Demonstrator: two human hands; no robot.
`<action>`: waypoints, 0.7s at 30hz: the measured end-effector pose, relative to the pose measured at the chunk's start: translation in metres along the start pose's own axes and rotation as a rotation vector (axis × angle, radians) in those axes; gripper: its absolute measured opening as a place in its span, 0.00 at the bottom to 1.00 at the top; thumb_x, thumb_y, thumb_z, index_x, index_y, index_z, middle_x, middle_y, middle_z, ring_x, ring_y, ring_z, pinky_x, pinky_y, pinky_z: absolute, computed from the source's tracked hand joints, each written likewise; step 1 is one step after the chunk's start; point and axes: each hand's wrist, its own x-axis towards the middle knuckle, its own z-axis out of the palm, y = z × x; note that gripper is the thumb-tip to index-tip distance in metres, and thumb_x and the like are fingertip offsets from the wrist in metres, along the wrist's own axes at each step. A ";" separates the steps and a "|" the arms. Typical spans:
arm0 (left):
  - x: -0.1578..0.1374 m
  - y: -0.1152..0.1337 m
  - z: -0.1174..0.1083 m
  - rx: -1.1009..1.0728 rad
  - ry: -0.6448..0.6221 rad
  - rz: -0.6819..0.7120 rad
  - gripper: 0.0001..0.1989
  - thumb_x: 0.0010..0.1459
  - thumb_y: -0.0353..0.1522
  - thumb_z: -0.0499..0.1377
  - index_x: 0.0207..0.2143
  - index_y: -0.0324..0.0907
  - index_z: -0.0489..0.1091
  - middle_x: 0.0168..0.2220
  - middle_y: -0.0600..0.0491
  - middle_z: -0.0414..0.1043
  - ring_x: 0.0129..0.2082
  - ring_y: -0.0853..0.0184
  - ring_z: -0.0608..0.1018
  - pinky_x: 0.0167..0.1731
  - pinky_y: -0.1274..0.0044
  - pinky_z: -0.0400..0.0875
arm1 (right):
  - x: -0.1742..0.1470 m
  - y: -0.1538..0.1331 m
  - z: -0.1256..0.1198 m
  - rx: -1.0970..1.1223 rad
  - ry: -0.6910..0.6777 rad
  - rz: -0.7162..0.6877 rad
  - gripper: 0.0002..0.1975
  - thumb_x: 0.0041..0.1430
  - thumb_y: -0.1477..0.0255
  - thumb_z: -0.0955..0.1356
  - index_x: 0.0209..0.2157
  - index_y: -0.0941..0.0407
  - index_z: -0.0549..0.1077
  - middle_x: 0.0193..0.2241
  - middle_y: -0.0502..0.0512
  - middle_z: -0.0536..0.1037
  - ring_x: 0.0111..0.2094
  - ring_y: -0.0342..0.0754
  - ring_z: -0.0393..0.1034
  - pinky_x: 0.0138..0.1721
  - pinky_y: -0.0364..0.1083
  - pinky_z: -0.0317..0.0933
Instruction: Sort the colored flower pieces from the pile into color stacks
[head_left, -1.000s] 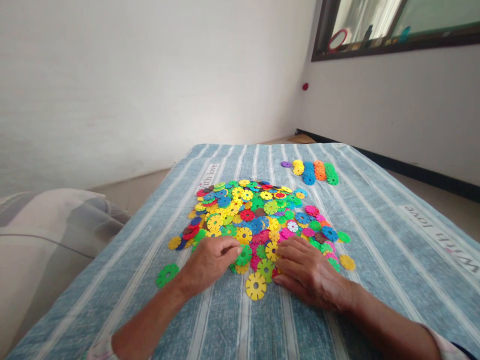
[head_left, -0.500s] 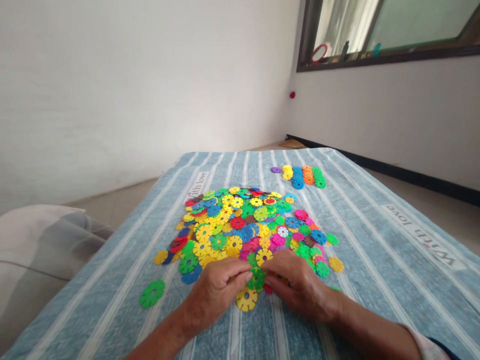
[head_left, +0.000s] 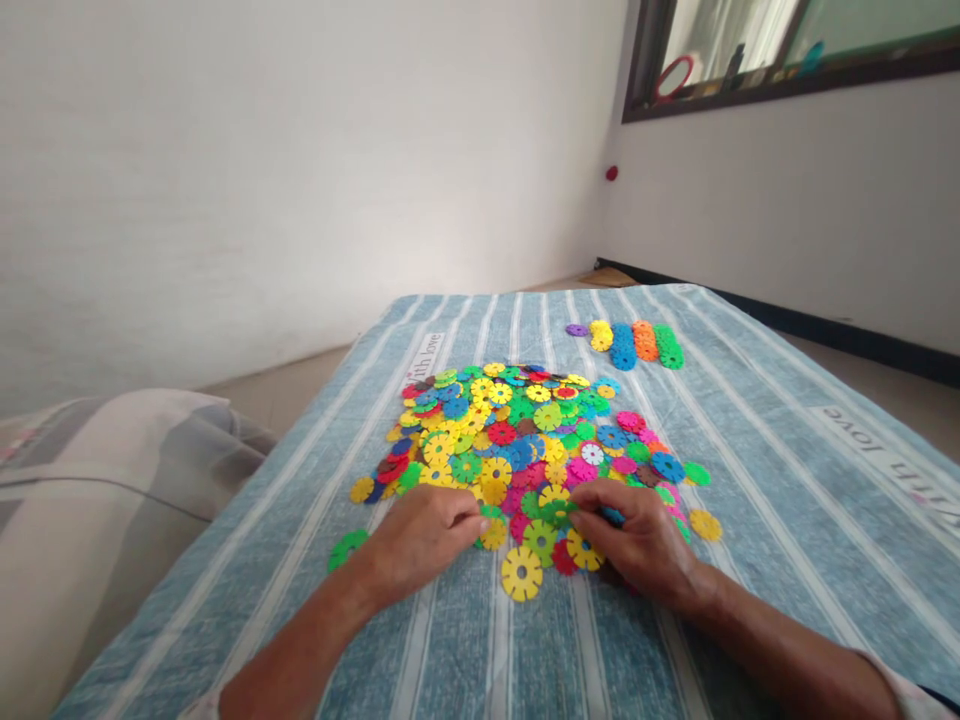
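Observation:
A heap of notched plastic discs [head_left: 501, 433] in many colours lies before me. My left hand [head_left: 427, 530] is closed in a pinch at the heap's near edge, with the edge of a green disc [head_left: 491, 512] showing at its fingertips. A yellow disc [head_left: 493, 534] lies just below those fingertips. To the right, my right hand [head_left: 641, 535] pinches another green disc [head_left: 556, 513] between thumb and forefinger. Between the hands lie a light green disc [head_left: 541, 541] and, nearest me, a yellow disc with a round hole [head_left: 522, 573].
Overlapping rows of blue discs [head_left: 623, 347], orange discs [head_left: 644, 341], green discs [head_left: 670, 347] and yellow discs [head_left: 601, 335] lie at the back right, beside a purple disc [head_left: 577, 330]. A striped cloth [head_left: 450, 650] covers the table. Draped fabric [head_left: 142, 470] stands at the left.
My hands have drawn apart from the green disc they were both close to. The view has shifted, so the table and heap sit farther right.

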 end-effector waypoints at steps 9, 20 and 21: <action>-0.004 -0.002 0.004 0.008 -0.036 -0.065 0.04 0.48 0.32 0.55 0.24 0.42 0.67 0.19 0.59 0.65 0.21 0.71 0.66 0.22 0.79 0.49 | 0.000 0.006 0.001 -0.099 -0.010 -0.073 0.08 0.57 0.72 0.63 0.27 0.56 0.71 0.22 0.49 0.73 0.24 0.42 0.66 0.26 0.41 0.59; -0.002 -0.004 0.010 -0.050 -0.008 -0.111 0.04 0.46 0.31 0.55 0.28 0.41 0.65 0.22 0.59 0.65 0.23 0.70 0.67 0.23 0.80 0.52 | -0.001 0.004 -0.001 -0.109 0.003 -0.093 0.07 0.57 0.73 0.64 0.28 0.56 0.71 0.23 0.49 0.74 0.25 0.42 0.67 0.27 0.41 0.59; -0.001 -0.004 0.011 -0.069 0.005 -0.109 0.03 0.46 0.31 0.56 0.27 0.41 0.64 0.21 0.59 0.64 0.23 0.70 0.67 0.23 0.80 0.52 | -0.001 0.004 0.000 -0.106 0.011 -0.093 0.06 0.57 0.73 0.64 0.28 0.56 0.71 0.23 0.49 0.74 0.25 0.42 0.67 0.27 0.41 0.60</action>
